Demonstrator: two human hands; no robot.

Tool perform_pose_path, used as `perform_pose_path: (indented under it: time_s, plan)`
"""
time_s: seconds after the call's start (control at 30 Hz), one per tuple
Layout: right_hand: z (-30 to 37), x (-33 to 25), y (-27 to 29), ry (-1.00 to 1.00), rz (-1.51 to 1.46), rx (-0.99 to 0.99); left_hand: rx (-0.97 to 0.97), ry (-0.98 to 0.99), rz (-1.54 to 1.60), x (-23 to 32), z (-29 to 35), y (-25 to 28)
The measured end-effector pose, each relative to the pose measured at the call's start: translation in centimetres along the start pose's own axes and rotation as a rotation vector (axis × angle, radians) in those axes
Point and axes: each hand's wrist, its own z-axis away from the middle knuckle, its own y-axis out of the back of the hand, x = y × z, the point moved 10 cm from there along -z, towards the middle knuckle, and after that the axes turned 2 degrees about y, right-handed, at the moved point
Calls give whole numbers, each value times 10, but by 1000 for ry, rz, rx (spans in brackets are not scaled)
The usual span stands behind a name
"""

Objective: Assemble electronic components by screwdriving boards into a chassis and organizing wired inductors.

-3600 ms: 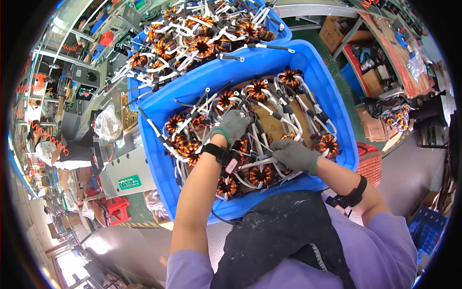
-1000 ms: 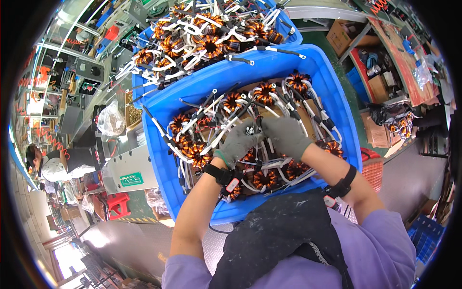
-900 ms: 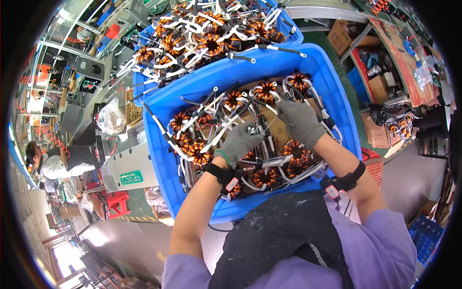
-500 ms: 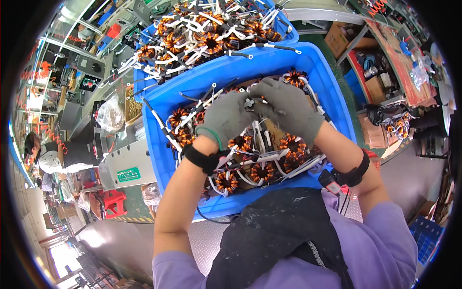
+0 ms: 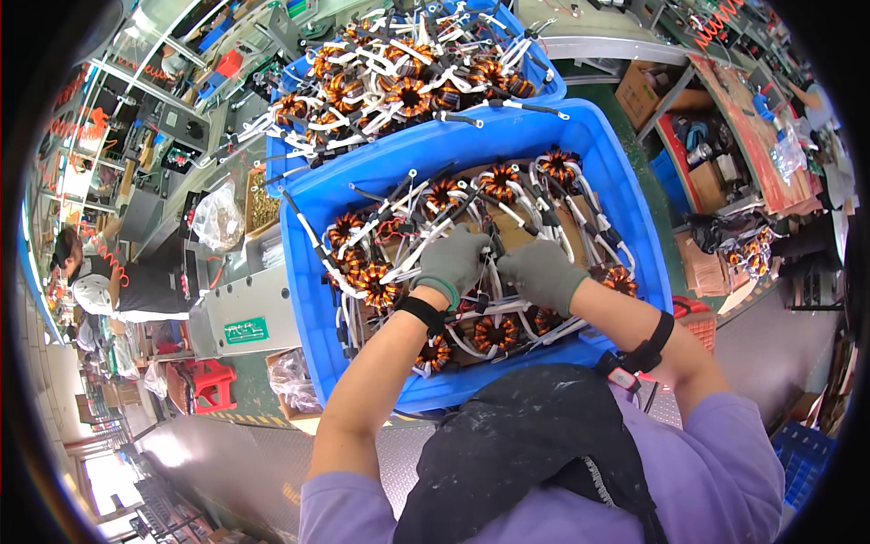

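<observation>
Both my hands wear grey gloves and work close together inside a blue bin (image 5: 435,150). My left hand (image 5: 453,263) has its fingers curled and pinched near the bin's middle. My right hand (image 5: 544,275) is closed just beside it, fingertips facing the left ones. Thin dark wire shows between the fingertips, but what each hand grips is mostly hidden. Around them lie copper-wound ring coils, one at the far side (image 5: 497,184) and one near my left wrist (image 5: 377,285), with white and black leads (image 5: 518,214). Brown cardboard (image 5: 515,238) shows beneath.
Beyond stands a second blue bin (image 5: 553,83) heaped with coils (image 5: 410,96). To the left are a grey bench (image 5: 245,304), a clear plastic bag (image 5: 217,218) and a person (image 5: 95,286). A wooden shelf (image 5: 752,136) stands at right, near a red crate (image 5: 694,326).
Both hands have come nearer to me and lower in the bin, uncovering coils along its far side. The view has shifted slightly.
</observation>
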Motion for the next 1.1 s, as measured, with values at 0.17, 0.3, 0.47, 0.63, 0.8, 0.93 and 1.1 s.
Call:
perform_pose_path:
  time_s: [0.17, 0.3, 0.47, 0.63, 0.8, 0.93, 1.1]
  plan:
    - [-15, 21, 29, -74, -28, 176, 34, -58, 57, 4, -5, -3]
    - [-11, 17, 64, 23, -118, 430, 49, -43, 138, -4, 0, 21]
    - [-10, -32, 146, 264, -74, 573, 99, -265, 328, 21, -8, 95]
    - [5, -4, 182, 150, 1, 503, 42, -350, 508, 49, -7, 135]
    - [44, 83, 162, -142, -181, 433, 148, -125, 561, -32, 4, 149]
    - [59, 119, 40, -284, -778, 92, 281, 94, 627, -108, 10, 122]
    - [39, 93, 17, -290, -911, -36, 76, 6, 653, -47, -5, 67]
